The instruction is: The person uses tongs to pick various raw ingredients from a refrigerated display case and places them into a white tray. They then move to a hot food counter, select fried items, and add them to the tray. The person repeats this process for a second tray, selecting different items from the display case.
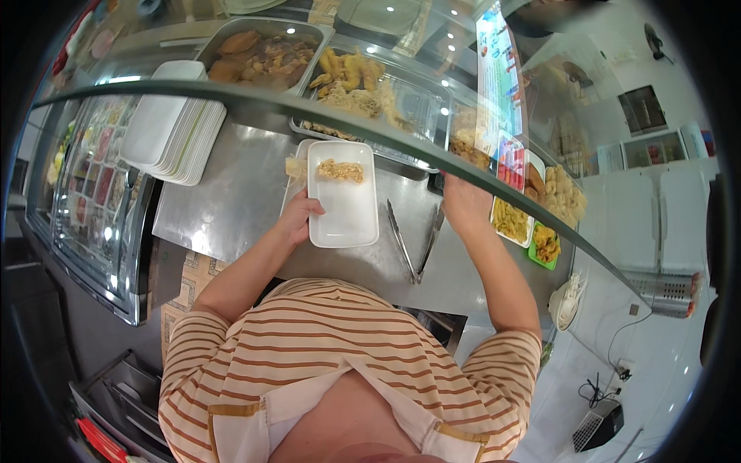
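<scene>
My left hand [295, 216] grips the left edge of a white rectangular plate [343, 220], thumb over the rim. One crumb-coated fried piece [340, 171] lies near the plate's far end. Behind its left side shows part of another pale plate, with a light, yellowish item [293, 167] beside it. My right hand [465, 202] reaches forward at the edge of the glass shield; its fingers are hidden there, with something dark next to them. Metal tongs [409, 251] lie spread on the steel counter between my hands, hinge toward me.
A stack of white plates [174, 139] stands at left. Beyond the glass edge [370, 127] are steel pans of brown food [266, 58] and fried pieces [351, 85]. At right sit a tray of yellow food [511, 220] and a green container [545, 247]. A glass display case [89, 185] flanks the counter.
</scene>
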Demonstrator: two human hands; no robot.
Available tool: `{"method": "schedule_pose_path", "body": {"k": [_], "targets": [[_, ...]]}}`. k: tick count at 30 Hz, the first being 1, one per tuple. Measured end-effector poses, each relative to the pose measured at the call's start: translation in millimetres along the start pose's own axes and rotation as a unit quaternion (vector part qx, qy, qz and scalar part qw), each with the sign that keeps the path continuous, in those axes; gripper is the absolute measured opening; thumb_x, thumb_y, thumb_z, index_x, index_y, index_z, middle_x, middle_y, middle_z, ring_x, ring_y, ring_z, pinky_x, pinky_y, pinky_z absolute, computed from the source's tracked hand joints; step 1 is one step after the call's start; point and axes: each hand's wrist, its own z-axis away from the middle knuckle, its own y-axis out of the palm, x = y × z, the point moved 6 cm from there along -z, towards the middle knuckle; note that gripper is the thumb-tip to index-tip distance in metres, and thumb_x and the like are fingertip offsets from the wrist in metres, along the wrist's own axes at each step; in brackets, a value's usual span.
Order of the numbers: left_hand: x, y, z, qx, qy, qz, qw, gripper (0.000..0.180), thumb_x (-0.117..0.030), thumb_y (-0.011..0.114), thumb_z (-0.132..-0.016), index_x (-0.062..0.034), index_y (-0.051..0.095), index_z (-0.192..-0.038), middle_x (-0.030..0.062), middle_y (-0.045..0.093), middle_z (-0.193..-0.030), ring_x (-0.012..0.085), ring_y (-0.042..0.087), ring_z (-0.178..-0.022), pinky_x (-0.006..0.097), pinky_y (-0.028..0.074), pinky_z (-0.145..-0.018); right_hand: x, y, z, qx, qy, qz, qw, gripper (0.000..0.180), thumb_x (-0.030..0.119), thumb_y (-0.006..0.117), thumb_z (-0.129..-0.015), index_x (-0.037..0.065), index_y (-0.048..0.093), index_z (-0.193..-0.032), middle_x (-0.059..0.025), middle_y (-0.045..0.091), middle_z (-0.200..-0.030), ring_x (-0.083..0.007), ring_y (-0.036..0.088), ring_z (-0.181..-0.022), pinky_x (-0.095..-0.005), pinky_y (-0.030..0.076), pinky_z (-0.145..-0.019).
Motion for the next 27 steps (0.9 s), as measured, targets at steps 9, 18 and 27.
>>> {"method": "schedule_pose_path", "body": {"k": [9,18,27], "targets": [[11.7,-17.6,-13.4,0.02,-0.03,0.0,0.999,0.067,0.016,0.043,-0.057,-0.0033,0.043,-0.122,0.0142,0.056,-0.107,0.0298,0.06,-0.095,0.041,0.053,-0.081,53.9,-23.2,18.2,0.087,-0.123,-0.073,0.986,0.04,0.011,0.056,-0.069,-0.002,0.051,-0.107,-0.0069,0.049,-0.075,-0.0214,0.05,-0.068,-0.0324,0.039,-0.057],[-9.2,-64.7,8.6,-0.022,0.02,-0.005,1.0,0.066,0.014,0.041,-0.055,0.0,0.041,-0.119,0.0167,0.053,-0.105,0.0317,0.058,-0.095,0.042,0.053,-0.08,66.2,-32.2,17.6,0.18,-0.038,-0.3,0.936,0.044,0.017,0.065,-0.074,0.002,0.048,-0.112,-0.0123,0.053,-0.081,-0.0281,0.054,-0.074,-0.0383,0.044,-0.062],[-52.5,-150.7,74.6,-0.136,0.095,-0.002,0.986,0.067,0.012,0.04,-0.054,0.0012,0.04,-0.12,0.0169,0.055,-0.104,0.033,0.059,-0.095,0.043,0.052,-0.084,136.3,55.4,116.1,0.256,0.365,-0.708,0.547,0.02,0.016,0.061,-0.085,0.004,0.054,-0.099,-0.0021,0.052,-0.066,-0.0086,0.046,-0.052,-0.0254,0.039,-0.046]]}}
